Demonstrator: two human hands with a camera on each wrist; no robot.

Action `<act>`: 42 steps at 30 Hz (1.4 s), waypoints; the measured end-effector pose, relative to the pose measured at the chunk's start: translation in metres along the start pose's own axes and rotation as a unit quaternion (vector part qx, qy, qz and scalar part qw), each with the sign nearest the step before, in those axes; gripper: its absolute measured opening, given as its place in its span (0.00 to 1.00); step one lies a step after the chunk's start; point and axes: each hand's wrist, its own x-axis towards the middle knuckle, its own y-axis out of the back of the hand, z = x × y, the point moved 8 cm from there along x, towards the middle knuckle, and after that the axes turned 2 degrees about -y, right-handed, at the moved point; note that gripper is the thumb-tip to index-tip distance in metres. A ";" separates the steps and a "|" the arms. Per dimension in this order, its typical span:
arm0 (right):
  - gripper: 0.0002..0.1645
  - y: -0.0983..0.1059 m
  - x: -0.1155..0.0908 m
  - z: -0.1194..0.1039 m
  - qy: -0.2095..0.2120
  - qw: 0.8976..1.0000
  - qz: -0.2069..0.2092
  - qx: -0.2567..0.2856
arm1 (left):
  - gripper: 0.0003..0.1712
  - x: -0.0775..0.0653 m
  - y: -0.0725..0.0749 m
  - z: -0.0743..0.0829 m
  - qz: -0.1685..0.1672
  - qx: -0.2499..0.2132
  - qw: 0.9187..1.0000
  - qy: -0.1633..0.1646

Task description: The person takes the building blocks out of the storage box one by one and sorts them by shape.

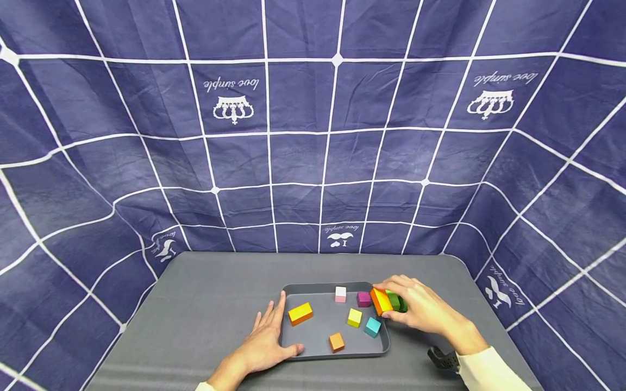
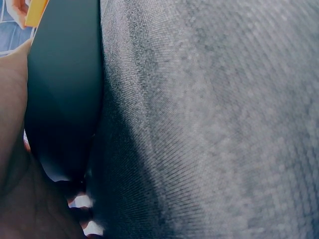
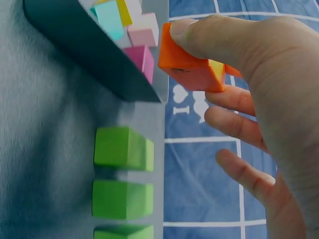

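Note:
A grey rectangular tray [image 1: 318, 357] stands on the table with several blocks in it. My right hand [image 1: 423, 304] pinches an orange-and-yellow block [image 1: 381, 302] between thumb and fingers at the tray's right end; in the right wrist view this block [image 3: 187, 64] is held up off the table. Several green blocks [image 3: 112, 149] stand in a row on the table just outside the tray, partly hidden by the right hand in the head view. My left hand [image 1: 261, 339] rests against the tray's left end, fingers extended and thumb over the near left corner.
Inside the tray lie another orange-and-yellow block [image 1: 300, 313], a pink-white cube [image 1: 340, 294], a purple cube [image 1: 364, 299], a yellow cube [image 1: 354, 317], a teal cube [image 1: 372, 327] and an orange cube [image 1: 336, 342]. A blue gridded cloth [image 1: 303, 157] hangs behind the grey table [image 1: 195, 304].

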 end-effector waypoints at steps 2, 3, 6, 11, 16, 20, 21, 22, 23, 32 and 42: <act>0.37 0.001 -0.003 0.005 -0.011 1.000 0.000 0.000 | 0.83 0.000 -0.001 0.000 -0.001 -0.001 1.000 0.002; 0.37 0.002 -0.004 0.008 -0.015 1.000 0.002 -0.002 | 0.83 0.000 -0.001 -0.001 -0.001 -0.001 1.000 0.002; 0.37 0.005 -0.009 0.015 -0.022 1.000 0.012 -0.006 | 0.83 0.000 0.000 -0.001 -0.001 -0.002 1.000 0.004; 0.38 0.011 -0.016 0.025 -0.021 0.999 0.033 -0.012 | 0.83 0.000 -0.001 -0.003 -0.003 -0.001 1.000 0.007; 0.38 0.015 -0.022 0.038 -0.014 0.999 0.050 -0.013 | 0.83 0.000 -0.002 -0.002 -0.003 0.001 1.000 0.003; 0.39 0.018 -0.026 0.048 -0.009 0.998 0.067 -0.005 | 0.83 0.000 -0.002 -0.002 -0.003 0.000 1.000 0.004; 0.39 0.018 -0.027 0.050 -0.007 0.997 0.070 -0.004 | 0.83 0.000 -0.002 -0.002 -0.003 0.000 1.000 0.004; 0.39 0.019 -0.028 0.052 -0.005 0.997 0.075 -0.003 | 0.83 0.000 -0.002 -0.002 -0.003 0.000 1.000 0.005; 0.40 0.020 -0.029 0.053 -0.002 0.997 0.079 -0.002 | 0.83 0.000 -0.002 -0.002 -0.003 0.000 1.000 0.005; 0.40 0.024 -0.043 0.079 -0.028 0.996 0.081 0.017 | 0.83 0.000 -0.002 -0.001 -0.001 0.000 1.000 0.004; 0.41 0.030 -0.056 0.101 -0.029 0.994 0.107 0.012 | 0.83 0.000 0.000 -0.001 -0.001 -0.003 1.000 0.007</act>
